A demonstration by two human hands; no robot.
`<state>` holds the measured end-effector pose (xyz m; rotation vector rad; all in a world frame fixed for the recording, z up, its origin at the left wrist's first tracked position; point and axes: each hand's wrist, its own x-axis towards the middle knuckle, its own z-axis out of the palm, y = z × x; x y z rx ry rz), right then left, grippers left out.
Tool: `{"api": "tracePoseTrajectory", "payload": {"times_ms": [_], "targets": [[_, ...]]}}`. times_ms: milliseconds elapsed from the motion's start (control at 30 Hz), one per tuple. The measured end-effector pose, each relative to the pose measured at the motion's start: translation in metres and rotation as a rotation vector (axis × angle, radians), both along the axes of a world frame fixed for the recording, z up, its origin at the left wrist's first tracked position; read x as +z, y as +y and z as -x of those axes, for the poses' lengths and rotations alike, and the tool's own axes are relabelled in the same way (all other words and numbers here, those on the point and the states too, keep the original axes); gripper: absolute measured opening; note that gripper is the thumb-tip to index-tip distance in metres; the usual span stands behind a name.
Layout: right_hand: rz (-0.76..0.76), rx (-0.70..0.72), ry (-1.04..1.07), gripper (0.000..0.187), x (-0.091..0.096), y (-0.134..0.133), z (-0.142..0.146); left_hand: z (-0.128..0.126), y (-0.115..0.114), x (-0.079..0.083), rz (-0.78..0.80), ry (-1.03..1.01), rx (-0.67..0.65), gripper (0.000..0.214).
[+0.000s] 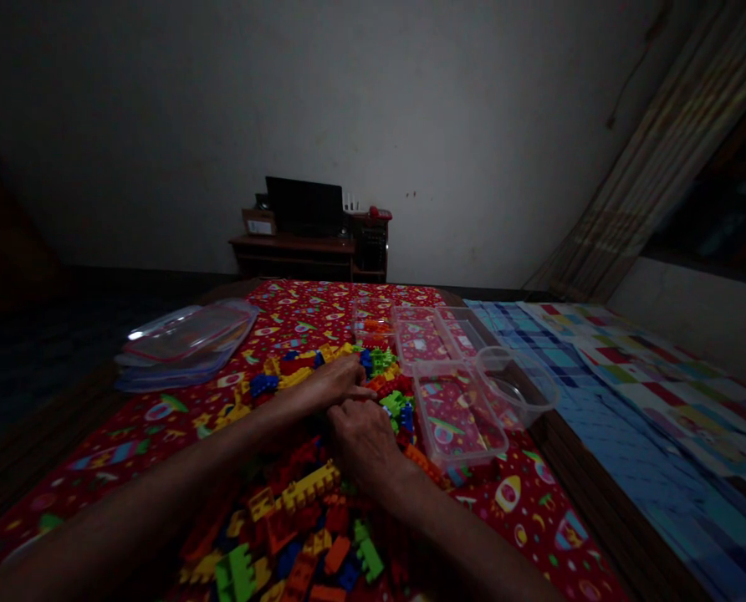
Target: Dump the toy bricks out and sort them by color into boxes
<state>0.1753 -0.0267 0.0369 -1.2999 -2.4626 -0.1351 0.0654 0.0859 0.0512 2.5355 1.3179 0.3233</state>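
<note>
A heap of plastic building blocks (310,489) in red, yellow, green, blue and orange spreads over a red patterned cloth. My left hand (335,380) reaches into the far part of it, its fingers bent down among the blocks. Just nearer and to the right, my right hand (364,443) is curled, knuckles up, with its fingertips hidden in the pile. The two hands are close together. Both look closed, but what lies in their fingers cannot be made out. Red blocks (385,385) and green blocks (398,405) lie right beside the fingers.
Clear plastic containers (461,456) stand right of the heap, beside a round clear tub (545,385). A farther container holds orange blocks (373,328). Stacked clear lids (191,334) lie at left on the red cloth (517,493). A monitor (307,207) stands against the wall.
</note>
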Motion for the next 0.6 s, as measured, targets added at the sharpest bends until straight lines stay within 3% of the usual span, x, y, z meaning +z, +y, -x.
{"api": "tracePoseTrajectory", "payload": {"times_ms": [133, 233, 367, 500, 600], "targets": [[0.025, 0.004, -0.028, 0.013, 0.000, 0.000, 0.001, 0.003, 0.002, -0.007, 0.063, -0.102, 0.035, 0.026], [0.026, -0.017, -0.013, 0.015, -0.001, -0.001, 0.001, 0.008, 0.000, -0.005, 0.172, -0.313, 0.039, 0.031], [0.033, -0.003, 0.000, 0.014, -0.003, -0.001, 0.000, 0.013, -0.008, 0.009, 0.276, -0.578, 0.058, 0.038], [0.039, 0.007, -0.007, 0.014, -0.003, -0.001, -0.001, 0.014, -0.020, 0.026, 0.410, -0.608, 0.130, 0.042], [0.045, -0.001, -0.005, 0.014, -0.002, -0.001, -0.001, 0.014, -0.026, 0.029, 0.520, -0.677, 0.170, 0.041]]}}
